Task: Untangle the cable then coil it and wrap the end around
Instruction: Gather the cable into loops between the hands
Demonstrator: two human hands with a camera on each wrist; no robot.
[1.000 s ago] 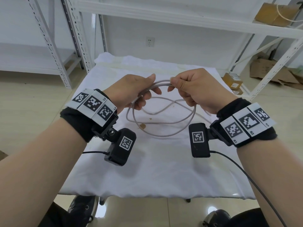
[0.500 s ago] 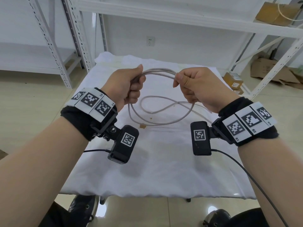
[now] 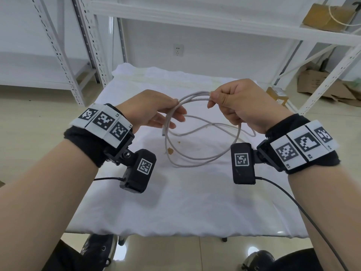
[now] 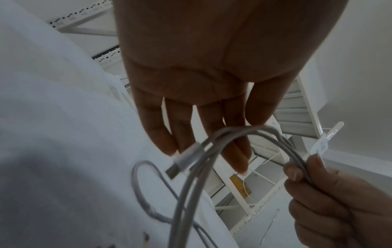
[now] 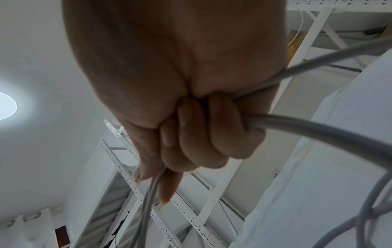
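Note:
A grey cable (image 3: 192, 95) is looped into a loose coil held above the white cloth-covered table (image 3: 185, 202). My right hand (image 3: 213, 100) pinches the top strands between thumb and forefinger, and its lower fingers curl round the coil's right side (image 5: 318, 129). My left hand (image 3: 175, 114) is beside the coil's left side with its fingers straight; in the left wrist view the strands (image 4: 191, 193) cross its fingertips (image 4: 239, 161) without being gripped. The metal USB plug (image 4: 176, 167) hangs free just below those fingers. The rest of the cable trails onto the cloth under the coil.
A small brown stain (image 3: 170, 151) marks the cloth under the coil. White metal shelving (image 3: 214, 22) stands behind and at both sides of the table. Cardboard boxes (image 3: 322, 87) lie on the floor at the right. My shoes show below the table's near edge.
My left hand, which gripped the loops in a fist, has straightened its fingers and let go. Both hands have dropped slightly, and the coil now hangs from my right hand.

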